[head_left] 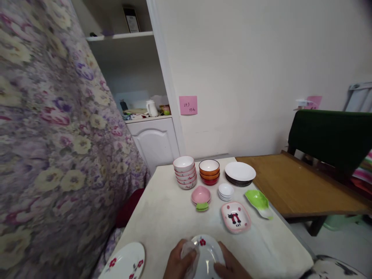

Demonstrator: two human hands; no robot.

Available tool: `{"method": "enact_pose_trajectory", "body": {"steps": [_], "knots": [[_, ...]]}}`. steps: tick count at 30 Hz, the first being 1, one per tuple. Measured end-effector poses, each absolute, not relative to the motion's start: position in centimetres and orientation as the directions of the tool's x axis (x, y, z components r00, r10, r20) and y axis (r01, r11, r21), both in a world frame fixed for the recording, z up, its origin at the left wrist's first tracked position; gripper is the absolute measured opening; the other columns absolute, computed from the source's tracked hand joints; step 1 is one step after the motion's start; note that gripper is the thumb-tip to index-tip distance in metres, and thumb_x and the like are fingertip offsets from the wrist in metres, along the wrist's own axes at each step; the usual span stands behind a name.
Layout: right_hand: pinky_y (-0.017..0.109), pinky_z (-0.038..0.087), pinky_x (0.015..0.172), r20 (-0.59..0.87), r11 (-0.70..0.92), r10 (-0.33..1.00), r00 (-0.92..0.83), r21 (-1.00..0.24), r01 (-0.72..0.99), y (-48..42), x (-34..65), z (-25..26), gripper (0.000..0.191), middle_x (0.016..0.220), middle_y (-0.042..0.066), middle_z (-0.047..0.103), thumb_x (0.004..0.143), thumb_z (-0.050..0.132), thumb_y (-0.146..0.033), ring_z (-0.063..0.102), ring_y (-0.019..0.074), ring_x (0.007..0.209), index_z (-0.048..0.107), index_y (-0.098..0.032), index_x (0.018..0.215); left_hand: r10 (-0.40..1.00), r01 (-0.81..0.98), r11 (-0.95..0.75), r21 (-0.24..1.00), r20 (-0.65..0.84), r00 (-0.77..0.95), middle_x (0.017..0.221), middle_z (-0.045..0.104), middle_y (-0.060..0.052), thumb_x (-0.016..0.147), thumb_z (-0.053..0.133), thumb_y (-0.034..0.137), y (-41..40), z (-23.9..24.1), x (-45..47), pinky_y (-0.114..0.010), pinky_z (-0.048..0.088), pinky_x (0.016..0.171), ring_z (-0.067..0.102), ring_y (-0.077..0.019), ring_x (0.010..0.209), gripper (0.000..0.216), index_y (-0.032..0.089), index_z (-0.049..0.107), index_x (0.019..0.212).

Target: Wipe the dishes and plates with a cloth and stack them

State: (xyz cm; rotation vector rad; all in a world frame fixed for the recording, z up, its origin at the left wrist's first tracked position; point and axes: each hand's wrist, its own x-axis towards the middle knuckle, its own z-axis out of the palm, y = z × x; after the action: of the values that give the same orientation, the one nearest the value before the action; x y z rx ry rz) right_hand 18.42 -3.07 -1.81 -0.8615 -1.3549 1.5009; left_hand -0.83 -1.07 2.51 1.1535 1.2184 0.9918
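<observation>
The plate (207,252), white with a red flower near its far rim, is between the two hands at the near edge of the table (159,217). The left hand (180,260) has its thumb and fingers closed on a cloth (191,259), which is white and thin, and the cloth lies against the left rim of the plate. The right hand (231,265) clamps the right side of the plate, with the thumb over the upper face and the fingers along the edge. The lower part of the plate is cut by the frame, so I cannot tell whether it touches the table.

To the left, well apart from the hands, lies a second plate (128,260) with red flowers. Beyond the right hand is the cat dish (236,217), and to the right of it the green dish (258,202). The pink dishes (201,194) and the small white dishes (226,191) stand farther, side by side. At the back there are, from left to right, the bowl stack (185,173), the orange bowls (209,172) above a red one, and the large plates (240,171), piled.
</observation>
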Motion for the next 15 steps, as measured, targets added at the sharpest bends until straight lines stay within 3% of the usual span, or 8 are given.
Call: {"method": "enact_pose_trajectory", "body": {"steps": [3,6,9,15], "knots": [[0.040,0.043,0.094,0.022,-0.044,0.879,-0.476,-0.991,-0.126,-3.4,19.1,-0.1,0.062,0.111,0.008,0.067,0.072,0.065,-0.045,0.059,0.0273,0.102,0.053,-0.019,0.127,0.927,0.110,0.176,0.978,-0.203,0.316,0.058,0.054,0.006,0.059,0.065,0.020,-0.3,3.3,-1.4,-0.022,0.031,0.053,0.046,-0.0108,0.055,0.014,0.017,0.058,0.071],[0.041,0.042,0.096,-0.056,-0.091,0.864,-0.500,-0.995,-0.046,-3.7,19.4,1.3,0.061,0.106,0.006,0.070,0.069,0.068,-0.039,0.060,0.0276,0.098,0.057,-0.020,0.126,0.857,0.198,0.178,0.964,-0.251,0.449,0.062,0.058,0.005,0.057,0.061,0.012,0.3,4.1,-1.2,-0.021,0.030,0.054,0.047,-0.0102,0.057,0.021,0.016,0.063,0.077],[0.043,0.041,0.096,-0.072,-0.090,0.856,-0.512,-0.996,-0.010,-3.8,19.2,1.7,0.060,0.108,0.007,0.070,0.068,0.068,-0.038,0.060,0.0298,0.100,0.058,-0.021,0.125,0.837,0.251,0.141,0.958,-0.250,0.487,0.063,0.061,0.006,0.055,0.060,0.009,0.4,4.4,-0.4,-0.022,0.030,0.055,0.048,-0.0107,0.057,0.024,0.017,0.066,0.076],[0.046,0.039,0.097,0.100,0.021,0.830,-0.549,-0.989,-0.147,-2.8,18.2,0.4,0.063,0.110,0.010,0.069,0.066,0.066,-0.051,0.060,0.0311,0.099,0.062,-0.019,0.120,0.870,0.239,0.154,0.959,-0.246,0.428,0.059,0.059,0.006,0.051,0.059,0.006,0.3,3.0,0.2,-0.022,0.029,0.052,0.046,-0.0105,0.056,0.022,0.016,0.064,0.070]]}}
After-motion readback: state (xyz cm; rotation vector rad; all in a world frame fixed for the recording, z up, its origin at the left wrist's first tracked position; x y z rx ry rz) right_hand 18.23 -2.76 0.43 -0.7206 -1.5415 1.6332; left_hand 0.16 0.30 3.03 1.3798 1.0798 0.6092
